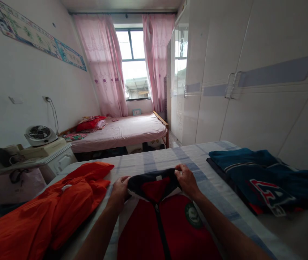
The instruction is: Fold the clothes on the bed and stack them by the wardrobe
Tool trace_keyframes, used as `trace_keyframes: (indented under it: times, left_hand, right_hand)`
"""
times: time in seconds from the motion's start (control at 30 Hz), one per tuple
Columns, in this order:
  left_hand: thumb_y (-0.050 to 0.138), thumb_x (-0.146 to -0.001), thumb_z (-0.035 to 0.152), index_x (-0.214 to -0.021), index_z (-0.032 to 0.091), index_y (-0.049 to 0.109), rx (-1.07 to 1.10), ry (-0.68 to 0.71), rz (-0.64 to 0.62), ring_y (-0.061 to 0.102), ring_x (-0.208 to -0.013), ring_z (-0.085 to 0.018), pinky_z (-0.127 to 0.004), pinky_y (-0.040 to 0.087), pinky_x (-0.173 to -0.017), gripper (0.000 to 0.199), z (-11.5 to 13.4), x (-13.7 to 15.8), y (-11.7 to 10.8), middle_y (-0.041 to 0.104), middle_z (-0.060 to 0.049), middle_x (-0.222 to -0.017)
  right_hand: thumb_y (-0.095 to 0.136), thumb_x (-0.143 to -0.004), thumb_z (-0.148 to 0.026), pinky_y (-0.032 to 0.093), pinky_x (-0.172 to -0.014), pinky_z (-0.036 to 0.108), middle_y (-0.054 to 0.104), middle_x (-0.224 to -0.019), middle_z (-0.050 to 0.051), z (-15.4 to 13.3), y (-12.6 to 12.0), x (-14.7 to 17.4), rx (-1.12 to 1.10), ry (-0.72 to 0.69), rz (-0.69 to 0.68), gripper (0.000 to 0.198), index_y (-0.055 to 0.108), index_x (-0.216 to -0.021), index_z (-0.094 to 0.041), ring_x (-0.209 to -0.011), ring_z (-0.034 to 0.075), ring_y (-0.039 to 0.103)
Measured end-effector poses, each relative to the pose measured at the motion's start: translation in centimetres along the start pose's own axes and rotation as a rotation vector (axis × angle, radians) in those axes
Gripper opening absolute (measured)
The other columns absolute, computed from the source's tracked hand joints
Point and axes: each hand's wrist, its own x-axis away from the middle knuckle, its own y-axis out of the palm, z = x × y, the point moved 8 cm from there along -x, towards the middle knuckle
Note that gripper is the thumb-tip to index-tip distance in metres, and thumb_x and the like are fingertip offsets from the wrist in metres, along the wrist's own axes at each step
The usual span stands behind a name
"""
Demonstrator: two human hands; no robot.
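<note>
A red zip-up jacket [140, 225] with white shoulders, a dark collar and a round green badge lies front side up on the bed nearest me. Its black zipper is mostly closed, and a white label shows inside the neck. My left hand [119, 191] pinches the left side of the collar. On the other side, my right hand [185, 179] has its fingers closed on the collar's right end. An orange garment [75, 198] lies loosely bunched to the left. To the right is a folded teal garment [247, 162] with a large letter patch, on top of darker cloth.
The bed has a blue-and-white striped sheet [170, 157]. Beyond it stands a second bed [132, 128] with a pink sheet. A small fan [40, 134] sits on the white bedside cabinet [61, 160] at left. White wardrobes [213, 119] line the right wall.
</note>
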Motion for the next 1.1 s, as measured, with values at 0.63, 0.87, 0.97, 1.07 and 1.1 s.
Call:
trace_keyframes:
  times: [0.63,0.87,0.97,1.07,1.1]
  left_hand:
    - [0.049,-0.081,0.049,-0.143,0.012,0.030,-1.193,0.474,-0.220,0.023,-0.139,-0.027,-0.041,0.021,-0.112,0.075,-2.1,3.8,1.1,0.029,-0.015,-0.150]
    - [0.045,-0.083,0.052,-0.142,0.007,0.029,-1.235,0.436,-0.124,0.021,-0.139,-0.030,-0.045,0.023,-0.111,0.077,-2.0,4.6,0.8,0.024,-0.020,-0.151]
    - [0.043,-0.085,0.050,-0.144,0.017,0.029,-1.223,0.586,-0.032,0.017,-0.141,-0.029,-0.049,0.020,-0.111,0.068,-0.1,7.1,0.8,0.021,-0.014,-0.153]
    - [0.044,-0.087,0.045,-0.140,0.028,0.037,-1.230,0.656,-0.075,0.016,-0.141,-0.029,-0.052,0.020,-0.111,0.057,-0.5,9.3,1.6,0.023,-0.007,-0.153]
    - [0.045,-0.086,0.044,-0.139,0.028,0.038,-1.238,0.631,-0.104,0.017,-0.141,-0.030,-0.054,0.021,-0.110,0.056,-1.2,9.6,1.8,0.023,-0.007,-0.153]
  right_hand:
    - [0.064,-0.069,-0.051,0.021,-0.107,0.052,0.027,-0.150,0.014,-0.6,3.6,2.6,0.299,-0.167,-0.533,0.083,0.038,-0.140,-0.018,-0.137,0.032,0.024]
    - [0.056,-0.076,-0.050,0.018,-0.112,0.041,0.027,-0.150,0.015,0.6,3.9,3.0,0.156,-0.079,-0.490,0.079,0.033,-0.142,-0.012,-0.139,0.026,0.021]
    - [0.053,-0.078,-0.053,0.022,-0.110,0.041,0.034,-0.146,0.018,1.7,1.6,3.1,0.017,0.076,-0.360,0.076,0.037,-0.139,-0.010,-0.136,0.027,0.028]
    - [0.060,-0.072,-0.057,0.041,-0.095,0.045,0.053,-0.128,0.022,3.8,0.0,4.4,-0.127,0.318,-0.362,0.071,0.051,-0.126,-0.012,-0.120,0.034,0.049]
    - [0.061,-0.071,-0.059,0.046,-0.086,0.043,0.059,-0.120,0.020,4.2,-0.1,5.2,-0.208,0.398,-0.415,0.067,0.056,-0.120,-0.014,-0.112,0.034,0.055]
